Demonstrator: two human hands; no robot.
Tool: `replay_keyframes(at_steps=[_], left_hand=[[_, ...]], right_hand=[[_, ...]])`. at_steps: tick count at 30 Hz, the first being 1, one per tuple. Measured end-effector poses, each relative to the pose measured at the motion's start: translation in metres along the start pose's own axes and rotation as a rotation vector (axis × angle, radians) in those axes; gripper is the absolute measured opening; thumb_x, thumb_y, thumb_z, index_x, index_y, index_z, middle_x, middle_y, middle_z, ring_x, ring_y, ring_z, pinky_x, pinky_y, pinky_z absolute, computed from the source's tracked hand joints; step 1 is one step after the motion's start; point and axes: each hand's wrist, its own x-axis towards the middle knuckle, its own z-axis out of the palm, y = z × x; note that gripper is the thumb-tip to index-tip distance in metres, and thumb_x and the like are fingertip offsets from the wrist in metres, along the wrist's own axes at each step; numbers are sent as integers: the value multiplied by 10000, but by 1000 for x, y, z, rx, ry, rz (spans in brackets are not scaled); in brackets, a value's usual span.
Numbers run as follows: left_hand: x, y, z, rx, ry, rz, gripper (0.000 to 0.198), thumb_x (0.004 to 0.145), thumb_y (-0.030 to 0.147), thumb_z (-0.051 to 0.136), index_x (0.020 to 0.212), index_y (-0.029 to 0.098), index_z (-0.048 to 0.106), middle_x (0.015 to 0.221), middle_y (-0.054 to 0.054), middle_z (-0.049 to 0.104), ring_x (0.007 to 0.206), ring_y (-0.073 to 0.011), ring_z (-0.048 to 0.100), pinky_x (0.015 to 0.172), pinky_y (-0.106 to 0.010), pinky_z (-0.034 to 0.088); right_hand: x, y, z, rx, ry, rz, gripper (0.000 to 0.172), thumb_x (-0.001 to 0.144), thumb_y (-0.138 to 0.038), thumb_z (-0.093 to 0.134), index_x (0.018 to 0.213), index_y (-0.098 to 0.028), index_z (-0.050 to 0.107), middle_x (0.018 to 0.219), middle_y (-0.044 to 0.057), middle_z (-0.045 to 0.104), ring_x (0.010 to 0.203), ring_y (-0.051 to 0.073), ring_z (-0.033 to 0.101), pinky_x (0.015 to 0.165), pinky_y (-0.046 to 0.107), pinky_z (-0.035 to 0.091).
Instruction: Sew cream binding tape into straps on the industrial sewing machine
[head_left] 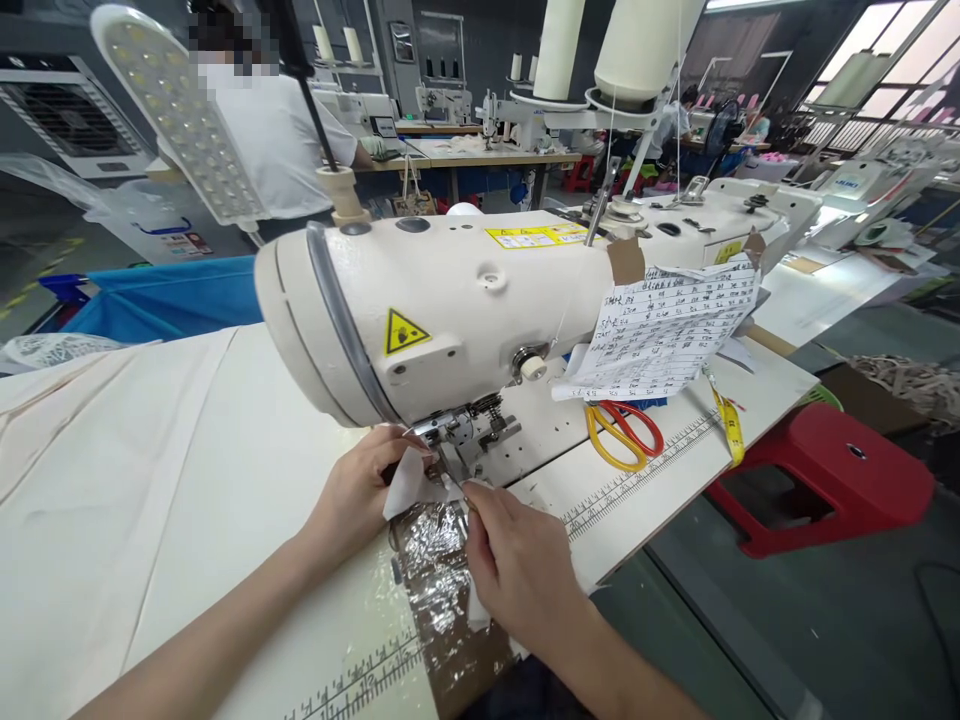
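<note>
A white industrial sewing machine (442, 310) stands in front of me. Under its needle area lies a small piece of white fabric (407, 484). My left hand (356, 490) pinches this fabric from the left, with its fingertips partly hidden beneath the machine head. On the right, my right hand (525, 560) is closed close to the presser foot. A thin, pale, pointed thing sticks out at its fingertips, too small to name. More white cloth (478, 608) shows below the right hand, beside brown, shiny tape (442, 575) on the table edge.
Scissors (619, 436) with red and yellow handles lie right of the needle area. A yellow tape measure (729, 428) hangs near the table's right edge. Handwritten paper (667, 330) is taped to the machine. Pale fabric (90, 440) covers the left. A red stool (832, 480) stands right.
</note>
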Motion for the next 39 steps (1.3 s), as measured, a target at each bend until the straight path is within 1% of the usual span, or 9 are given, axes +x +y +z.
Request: replay_keyframes(at_steps=[4,9,14,18,26,28,34,37,39], left_hand=[[-1,-2,2,26,15,22,268,918,391,522,846,214,710,914,-34,727,824,-185,686,684,-273,537],[-5,-4,6,104,43,50,268,938,366,489,894,197,692,944,-50,707,847,-192,674,699,-289,540],[-4,-6,8,163,20,58,253,937,363,488,935,186,669,936,-72,674,864,-216,655,697,-319,543],[-2,-8,7,136,35,62,224,927,314,480,916,186,663,933,-69,679,854,-209,658,712,-321,543],[-2,-7,4,71,50,47,225,933,344,518,838,200,662,891,-41,695,798,-191,658,692,-301,541],[-2,-8,5,100,67,96,196,939,308,522,856,198,662,896,-41,695,809,-188,659,687,-291,540],[-3,-6,5,217,86,382,128,970,173,518,937,168,641,953,-64,689,868,-176,635,741,-282,553],[-6,0,0,287,28,427,195,994,155,463,977,147,657,999,-93,678,909,-191,626,755,-299,569],[-10,6,-2,337,-11,439,243,999,141,432,1007,134,675,1027,-111,670,930,-206,617,765,-322,583]], right_hand=[[0,1,1,22,29,-14,322,993,-150,428,1242,-110,628,969,74,757,675,184,678,533,290,427],[2,0,1,-9,10,-10,308,992,-153,437,1233,-117,626,925,74,747,626,177,647,499,289,381],[3,-1,-1,-41,-1,-31,314,1010,-156,422,1257,-105,609,932,79,739,615,181,644,484,297,370],[2,-2,-1,-47,-21,-28,322,1005,-152,421,1264,-104,607,920,77,732,641,189,656,501,300,383],[3,-2,0,-53,-32,17,310,992,-142,445,1260,-124,600,949,65,739,637,180,656,494,299,379],[3,-3,1,-61,-31,23,312,989,-135,448,1263,-123,596,969,69,745,642,178,663,497,294,391],[4,-6,2,-111,-32,11,324,989,-131,442,1280,-96,580,977,97,755,715,210,713,511,290,444],[-9,-5,-6,-95,22,9,332,975,-130,428,1277,-97,563,989,109,762,749,237,734,550,304,479],[-27,-3,-17,10,27,33,277,953,-138,436,1190,-148,578,912,73,757,712,218,726,542,283,469]])
